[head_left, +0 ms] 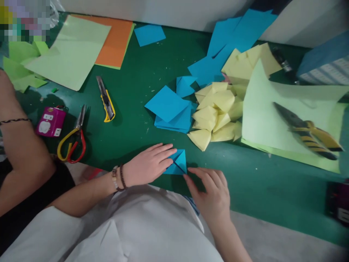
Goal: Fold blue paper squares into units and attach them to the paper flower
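A small folded piece of blue paper [180,160] lies on the green table near its front edge, with diagonal folds meeting on its face. My left hand [148,163] rests flat across the paper's left part, fingers stretched out, covering some of it. At the lower right corner of the same paper, the thumb and forefinger of my right hand [211,193] pinch its edge. Just beyond are a stack of blue paper squares [167,103] and a pile of folded yellow paper pieces [215,109].
A yellow box cutter [106,100], scissors [76,136] and a purple box [51,122] lie to the left. Pliers [308,133] sit on pale green sheets [261,112] at right. Another person's arm [24,145] is at far left. Larger blue sheets [234,36] lie farther back.
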### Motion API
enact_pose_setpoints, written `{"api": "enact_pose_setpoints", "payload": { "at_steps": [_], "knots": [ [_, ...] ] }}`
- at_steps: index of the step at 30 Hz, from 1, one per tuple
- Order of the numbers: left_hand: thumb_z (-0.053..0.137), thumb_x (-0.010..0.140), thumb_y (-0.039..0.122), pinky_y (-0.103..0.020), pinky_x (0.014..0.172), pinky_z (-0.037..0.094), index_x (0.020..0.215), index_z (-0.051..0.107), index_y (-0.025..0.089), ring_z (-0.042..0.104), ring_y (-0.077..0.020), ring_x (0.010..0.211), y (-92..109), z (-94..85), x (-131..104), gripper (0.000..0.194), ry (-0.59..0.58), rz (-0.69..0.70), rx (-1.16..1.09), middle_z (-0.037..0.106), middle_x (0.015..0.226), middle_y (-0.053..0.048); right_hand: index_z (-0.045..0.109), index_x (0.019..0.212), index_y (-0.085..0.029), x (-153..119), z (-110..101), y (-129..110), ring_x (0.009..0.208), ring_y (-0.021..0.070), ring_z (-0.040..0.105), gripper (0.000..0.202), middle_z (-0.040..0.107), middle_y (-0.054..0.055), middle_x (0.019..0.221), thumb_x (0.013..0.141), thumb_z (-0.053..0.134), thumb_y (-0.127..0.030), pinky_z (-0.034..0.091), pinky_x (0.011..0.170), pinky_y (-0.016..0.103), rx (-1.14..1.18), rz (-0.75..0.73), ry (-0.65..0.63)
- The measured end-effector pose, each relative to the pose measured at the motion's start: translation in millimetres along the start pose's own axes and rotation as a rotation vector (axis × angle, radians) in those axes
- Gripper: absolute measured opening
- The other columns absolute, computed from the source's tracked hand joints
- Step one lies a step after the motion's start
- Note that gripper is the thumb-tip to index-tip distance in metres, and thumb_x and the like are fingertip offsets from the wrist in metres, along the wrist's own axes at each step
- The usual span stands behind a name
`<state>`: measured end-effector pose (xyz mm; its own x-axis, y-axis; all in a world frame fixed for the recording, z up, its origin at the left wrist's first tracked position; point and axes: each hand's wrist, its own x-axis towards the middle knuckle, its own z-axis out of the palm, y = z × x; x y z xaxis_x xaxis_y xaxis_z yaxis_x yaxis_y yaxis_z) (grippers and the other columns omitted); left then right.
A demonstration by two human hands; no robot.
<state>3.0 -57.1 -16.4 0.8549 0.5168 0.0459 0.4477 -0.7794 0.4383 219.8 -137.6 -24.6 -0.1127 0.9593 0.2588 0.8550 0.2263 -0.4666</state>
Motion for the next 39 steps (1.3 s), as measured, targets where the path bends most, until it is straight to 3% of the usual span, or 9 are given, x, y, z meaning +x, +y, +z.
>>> {"api": "enact_pose_setpoints", "payload": {
  "at_steps": [5, 9, 13, 14, 21, 27, 31, 36, 39],
  "knots": [
    [0.052, 0.095, 0.025, -0.043, 0.091, 0.054, 0.115, 0.061, 0.012, 0.057, -0.0292, 0.118, 28, -1.0, -13, 0.026, 0.019, -0.156, 0.087, 0.060, 0.130, -0.014, 0.068, 0.102, -0.022, -7, 4, 4, 0.081, 0.0205, 0.058, 0.015, 0.068, 0.006, 0.089, 0.088, 0.064, -0.022, 0.046, 0.073, 0.036, -0.065, 0.013, -0.019],
    [0.049, 0.096, 0.020, -0.037, 0.082, 0.056, 0.102, 0.066, 0.014, 0.065, -0.0211, 0.095, 32, -4.2, -15, 0.019, 0.090, -0.158, 0.022, 0.071, 0.102, -0.008, 0.069, 0.103, -0.023, -1, 8, 10, 0.083, 0.0203, 0.057, 0.017, 0.068, 0.005, 0.091, 0.088, 0.062, -0.018, 0.044, 0.073, 0.036, -0.067, -0.002, -0.008],
    [0.044, 0.098, 0.017, -0.045, 0.110, 0.043, 0.125, 0.059, 0.014, 0.046, -0.0241, 0.133, 18, 3.5, -7, 0.031, 0.070, -0.022, 0.082, 0.057, 0.137, -0.010, 0.068, 0.099, -0.023, 5, 9, 12, 0.081, 0.0203, 0.057, 0.013, 0.069, 0.005, 0.089, 0.087, 0.064, -0.020, 0.043, 0.071, 0.035, -0.082, 0.010, 0.042],
    [0.044, 0.098, 0.017, -0.044, 0.112, 0.041, 0.127, 0.058, 0.014, 0.045, -0.0234, 0.135, 15, 6.9, -6, 0.032, 0.063, -0.004, 0.092, 0.056, 0.138, -0.010, 0.068, 0.098, -0.023, 5, 9, 11, 0.081, 0.0203, 0.057, 0.012, 0.069, 0.005, 0.089, 0.087, 0.065, -0.021, 0.043, 0.071, 0.035, -0.085, 0.015, 0.057],
    [0.050, 0.097, 0.029, -0.042, 0.099, 0.051, 0.121, 0.061, 0.010, 0.055, -0.0272, 0.121, 26, 23.6, -13, 0.032, 0.096, -0.086, 0.142, 0.060, 0.132, -0.013, 0.067, 0.102, -0.022, -6, 8, -2, 0.082, 0.0204, 0.058, 0.018, 0.068, 0.006, 0.090, 0.086, 0.068, -0.030, 0.043, 0.072, 0.035, -0.082, 0.015, -0.003],
    [0.053, 0.096, 0.037, -0.041, 0.090, 0.052, 0.123, 0.059, 0.008, 0.058, -0.0277, 0.108, 31, 25.2, -7, 0.041, 0.110, -0.136, 0.138, 0.064, 0.121, -0.014, 0.067, 0.108, -0.021, -3, 13, -3, 0.082, 0.0202, 0.059, 0.023, 0.072, 0.005, 0.095, 0.084, 0.068, -0.023, 0.043, 0.072, 0.035, -0.106, -0.040, 0.043],
    [0.047, 0.097, 0.044, -0.042, 0.097, 0.049, 0.121, 0.060, 0.007, 0.054, -0.0276, 0.115, 19, 18.9, -1, 0.046, 0.057, -0.039, 0.077, 0.060, 0.130, -0.014, 0.066, 0.110, -0.023, -3, 14, -2, 0.083, 0.0193, 0.059, 0.027, 0.074, 0.003, 0.100, 0.084, 0.066, -0.014, 0.045, 0.075, 0.035, -0.056, -0.071, 0.069],
    [0.042, 0.100, 0.022, -0.038, 0.108, 0.041, 0.117, 0.064, 0.013, 0.050, -0.0212, 0.124, -2, 11.9, 7, 0.029, 0.039, 0.121, 0.138, 0.060, 0.134, -0.004, 0.067, 0.114, -0.021, -6, 17, 0, 0.082, 0.0194, 0.056, 0.034, 0.075, 0.003, 0.104, 0.082, 0.067, -0.010, 0.047, 0.076, 0.035, -0.046, -0.091, 0.073],
    [0.044, 0.100, 0.019, -0.037, 0.109, 0.041, 0.110, 0.067, 0.016, 0.052, -0.0197, 0.124, -10, 12.1, 12, 0.025, 0.042, 0.218, 0.197, 0.063, 0.131, -0.002, 0.067, 0.117, -0.020, -8, 18, 2, 0.084, 0.0195, 0.057, 0.036, 0.075, 0.004, 0.106, 0.082, 0.067, -0.010, 0.048, 0.076, 0.034, -0.043, -0.111, 0.063]
  ]
}}
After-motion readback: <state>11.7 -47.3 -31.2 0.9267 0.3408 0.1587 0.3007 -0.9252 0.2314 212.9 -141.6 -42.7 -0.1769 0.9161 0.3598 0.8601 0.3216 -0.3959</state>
